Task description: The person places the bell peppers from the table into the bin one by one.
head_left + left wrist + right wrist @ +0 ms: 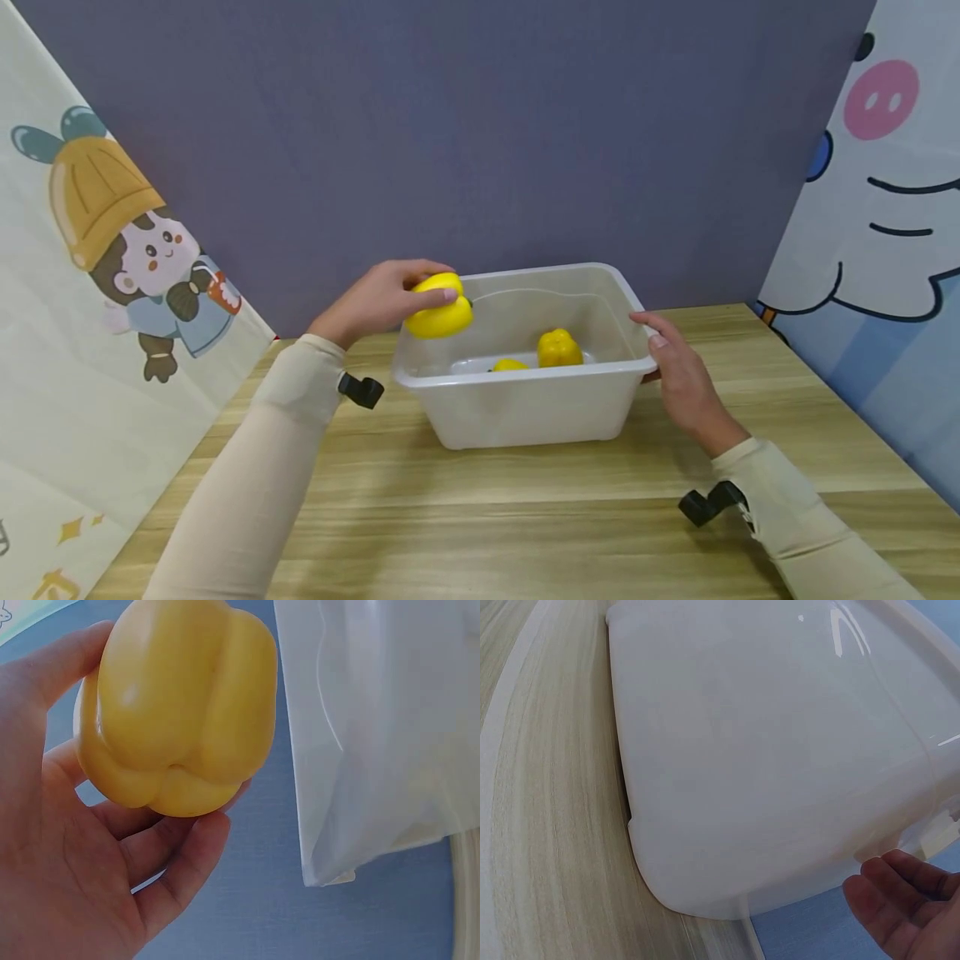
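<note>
In the head view my left hand (382,296) holds a yellow bell pepper (442,321) over the left end of a white plastic bin (525,408). The left wrist view shows the fingers and thumb curled round this pepper (180,705), its lobed end facing the camera. My right hand (686,379) grips the bin's right rim, thumb on top and fingers underneath. From the right wrist, the fingertips (885,900) appear at the bin's outer wall (742,765). Inside the bin lies a second yellow pepper (559,348), with part of another yellow one (510,365) showing above the front rim.
The bin stands on a wood-grain table (480,525). Behind it rises a grey-blue panel (480,142). Cartoon-printed sheets flank the table, one at left (67,350) and one at right (900,275). A black mount (362,390) is on the left wrist, another (708,502) on the right.
</note>
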`<move>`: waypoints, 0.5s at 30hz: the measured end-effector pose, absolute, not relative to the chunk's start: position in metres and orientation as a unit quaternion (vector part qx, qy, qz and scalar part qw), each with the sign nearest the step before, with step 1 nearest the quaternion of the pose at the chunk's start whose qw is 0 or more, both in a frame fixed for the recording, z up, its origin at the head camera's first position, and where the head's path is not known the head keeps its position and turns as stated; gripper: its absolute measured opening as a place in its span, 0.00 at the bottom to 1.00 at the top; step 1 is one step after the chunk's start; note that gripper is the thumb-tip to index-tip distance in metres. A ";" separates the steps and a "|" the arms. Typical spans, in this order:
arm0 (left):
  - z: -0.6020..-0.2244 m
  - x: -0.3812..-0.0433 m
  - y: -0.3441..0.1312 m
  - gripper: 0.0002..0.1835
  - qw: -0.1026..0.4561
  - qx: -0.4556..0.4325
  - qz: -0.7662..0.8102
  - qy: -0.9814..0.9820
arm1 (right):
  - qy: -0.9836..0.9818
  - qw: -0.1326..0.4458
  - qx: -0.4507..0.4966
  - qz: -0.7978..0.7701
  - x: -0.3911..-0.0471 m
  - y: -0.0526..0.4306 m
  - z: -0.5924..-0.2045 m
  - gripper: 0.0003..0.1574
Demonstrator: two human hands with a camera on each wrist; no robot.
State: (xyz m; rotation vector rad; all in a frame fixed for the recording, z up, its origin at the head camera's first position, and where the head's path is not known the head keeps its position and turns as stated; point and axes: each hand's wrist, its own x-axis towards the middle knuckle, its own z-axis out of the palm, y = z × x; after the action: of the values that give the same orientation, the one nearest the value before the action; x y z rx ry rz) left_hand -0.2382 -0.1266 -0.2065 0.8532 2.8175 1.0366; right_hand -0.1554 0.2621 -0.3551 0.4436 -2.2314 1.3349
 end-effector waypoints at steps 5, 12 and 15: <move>-0.204 -0.239 -0.120 0.28 0.009 0.282 0.328 0.902 | -0.819 0.253 0.162 0.489 -0.156 0.262 -0.356 0.28; -0.204 -0.242 -0.113 0.27 0.007 0.278 0.324 0.904 | -0.821 0.251 0.161 0.488 -0.155 0.262 -0.355 0.28; -0.204 -0.243 -0.112 0.28 0.008 0.272 0.321 0.907 | -0.820 0.251 0.162 0.488 -0.156 0.262 -0.355 0.28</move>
State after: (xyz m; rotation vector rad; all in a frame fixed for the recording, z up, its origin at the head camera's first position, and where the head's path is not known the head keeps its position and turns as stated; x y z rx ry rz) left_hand -0.2425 -0.1116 -0.2037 0.8489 2.8361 1.0052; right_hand -0.1557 0.2622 -0.3555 0.4411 -2.2320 1.3271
